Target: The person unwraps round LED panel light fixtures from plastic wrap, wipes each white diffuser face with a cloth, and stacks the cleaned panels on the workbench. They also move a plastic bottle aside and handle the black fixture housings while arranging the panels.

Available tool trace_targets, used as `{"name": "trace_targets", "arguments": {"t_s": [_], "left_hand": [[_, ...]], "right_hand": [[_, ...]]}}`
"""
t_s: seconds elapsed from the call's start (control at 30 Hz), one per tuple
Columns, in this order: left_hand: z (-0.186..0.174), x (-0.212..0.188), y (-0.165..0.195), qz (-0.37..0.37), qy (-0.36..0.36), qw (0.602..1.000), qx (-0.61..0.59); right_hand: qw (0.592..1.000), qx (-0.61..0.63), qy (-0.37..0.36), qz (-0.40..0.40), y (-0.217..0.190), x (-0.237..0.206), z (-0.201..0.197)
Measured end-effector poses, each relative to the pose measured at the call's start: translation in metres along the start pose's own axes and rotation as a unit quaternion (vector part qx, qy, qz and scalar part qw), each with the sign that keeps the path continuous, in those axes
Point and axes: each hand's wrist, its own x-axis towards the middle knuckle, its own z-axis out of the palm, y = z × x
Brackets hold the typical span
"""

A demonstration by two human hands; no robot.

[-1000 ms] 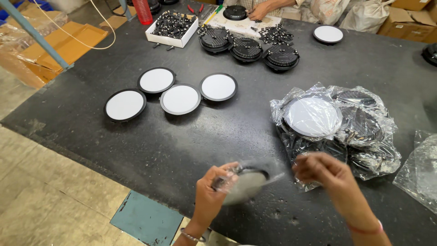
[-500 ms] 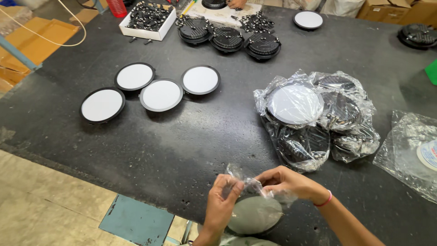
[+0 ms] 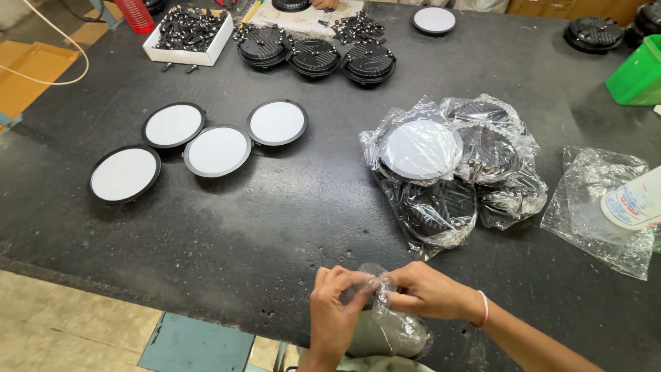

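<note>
Dark tabletop [image 3: 289, 227], scuffed, workshop floor showing at the lower left of the frame. Fingers first: fingers [image 3: 348, 284] of the left hand [image 3: 333, 310] and those of the right hand [image 3: 427, 293] are pinched together on the mouth of a clear plastic bag [image 3: 385, 324], knuckles nearly touching at the bottom centre. Inside the bag sits a round light panel [image 3: 375, 334], pale face, hanging just off the near edge of the tabletop (partly hidden by the plastic).

Change: a second ago the hands were apart, the left gripping the disc and the right tugging the film sideways; half a second ago they had closed in above it; now both are bunched on the bag top and the disc has dropped lower, below the edge. Reads as the wrapping being worked open or pulled off, not yet free of it.

Outward: pile of bagged panels [image 3: 451, 169] at centre right, well apart from the hands. Four unwrapped panels [image 3: 217, 150] face up at the left, two of them touching. Black heat-sink backs [image 3: 313, 55] in a row at the top, white box of small parts [image 3: 187, 31] at the upper left, green bin [image 3: 637, 72] at the upper right, loose empty bag [image 3: 595, 207] at the right.
</note>
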Motion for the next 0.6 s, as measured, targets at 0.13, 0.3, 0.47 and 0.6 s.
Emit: {"name": "trace_targets", "arguments": {"t_s": [0.13, 0.3, 0.47, 0.6], "left_hand": [[-0.002, 0.002, 0.015, -0.018, -0.037, 0.999, 0.005], [-0.009, -0.008, 0.038, 0.110, -0.098, 0.988, 0.052], [0.010, -0.018, 0.044, 0.172, -0.112, 0.965, 0.166], [0.005, -0.006, 0.028, 0.086, -0.114, 0.987, 0.078]], "right_hand": [[0.999, 0.007, 0.027, -0.020, 0.012, 0.003, 0.008], [0.991, 0.120, 0.033, -0.055, 0.016, 0.003, 0.012], [0.994, 0.086, 0.027, -0.063, 0.018, 0.004, 0.015], [0.991, 0.078, 0.055, -0.089, 0.023, 0.006, 0.017]]}}
